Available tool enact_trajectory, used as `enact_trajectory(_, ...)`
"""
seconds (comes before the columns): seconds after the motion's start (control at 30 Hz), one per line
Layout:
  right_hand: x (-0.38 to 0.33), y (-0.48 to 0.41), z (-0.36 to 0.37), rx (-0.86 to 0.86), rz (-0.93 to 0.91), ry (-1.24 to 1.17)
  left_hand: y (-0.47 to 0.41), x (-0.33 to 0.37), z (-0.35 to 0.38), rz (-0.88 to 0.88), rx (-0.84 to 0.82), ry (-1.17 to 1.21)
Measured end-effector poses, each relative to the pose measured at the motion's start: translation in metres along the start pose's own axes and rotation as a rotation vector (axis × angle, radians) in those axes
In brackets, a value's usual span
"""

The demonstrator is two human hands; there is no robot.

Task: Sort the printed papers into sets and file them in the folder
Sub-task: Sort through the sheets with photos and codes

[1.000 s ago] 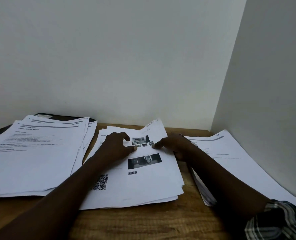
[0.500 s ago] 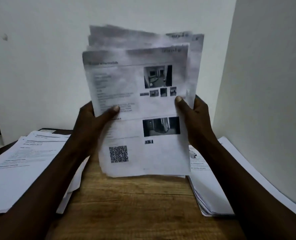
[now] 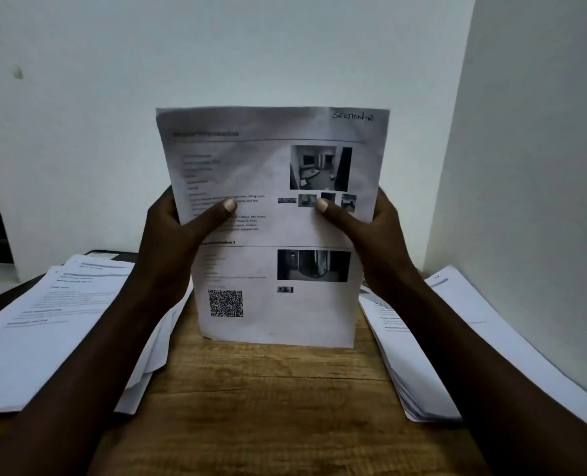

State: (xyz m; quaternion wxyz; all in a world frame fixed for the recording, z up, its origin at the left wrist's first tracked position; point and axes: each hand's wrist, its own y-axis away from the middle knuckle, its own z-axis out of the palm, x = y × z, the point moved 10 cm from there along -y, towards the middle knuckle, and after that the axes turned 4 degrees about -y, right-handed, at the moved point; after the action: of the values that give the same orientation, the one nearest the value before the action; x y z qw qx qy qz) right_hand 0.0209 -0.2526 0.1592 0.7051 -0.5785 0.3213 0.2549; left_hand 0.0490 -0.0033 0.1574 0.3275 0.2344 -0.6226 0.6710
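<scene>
I hold a stack of printed papers (image 3: pixel 271 173) upright in front of me, its bottom edge resting on the wooden table (image 3: pixel 268 400). The top sheet has photos, a QR code and "SECTION" handwritten at its top right. My left hand (image 3: pixel 171 231) grips the stack's left edge with the thumb on the front. My right hand (image 3: pixel 371 231) grips the right edge the same way. A second pile of printed papers (image 3: pixel 44 331) lies on the table to the left, a third pile (image 3: pixel 457 345) to the right. A dark folder (image 3: pixel 113 254) peeks out behind the left pile.
A white wall (image 3: pixel 216 63) rises just behind the table. A white side panel (image 3: pixel 532 166) closes off the right, with the right pile lying against it. Bare wood shows in the middle between the two piles.
Both hands lifted the middle stack off the table and stood it upright. Its fanned sheets are now squared together, with the bottom edge down on the wood.
</scene>
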Motion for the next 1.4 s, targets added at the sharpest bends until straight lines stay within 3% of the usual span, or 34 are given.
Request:
enact_trajectory(0.2,0.041,0.015,0.008,-0.042,0.144,0.104,0.004,-0.030,-0.003,-0.138,0.016,-0.139)
enact_trajectory(0.27,0.037,0.011,0.006,-0.018,0.137,0.097,0.003,-0.032,-0.004,-0.188,0.018,-0.078)
enact_trajectory(0.37,0.032,0.000,0.003,-0.082,0.181,0.110,0.008,-0.041,0.010,-0.410,-0.206,0.102)
enact_trajectory(0.47,0.063,0.013,0.011,-0.222,0.513,-0.120,0.018,-0.056,0.012,-0.575,-0.401,0.093)
enact_trajectory(0.57,0.090,0.035,0.020,-0.330,0.707,-0.143,0.018,-0.080,-0.002,-0.636,-0.308,0.124)
enact_trajectory(0.73,0.100,0.026,0.003,-0.185,0.637,-0.025,0.022,-0.111,-0.017,-0.684,-0.176,0.113)
enact_trajectory(1.07,0.098,0.018,-0.016,-0.088,0.490,0.084,0.028,-0.116,-0.010,-0.679,-0.297,0.156)
enact_trajectory(1.4,0.106,0.014,-0.030,0.030,0.419,0.154,0.023,-0.133,-0.036,-0.673,-0.117,0.161)
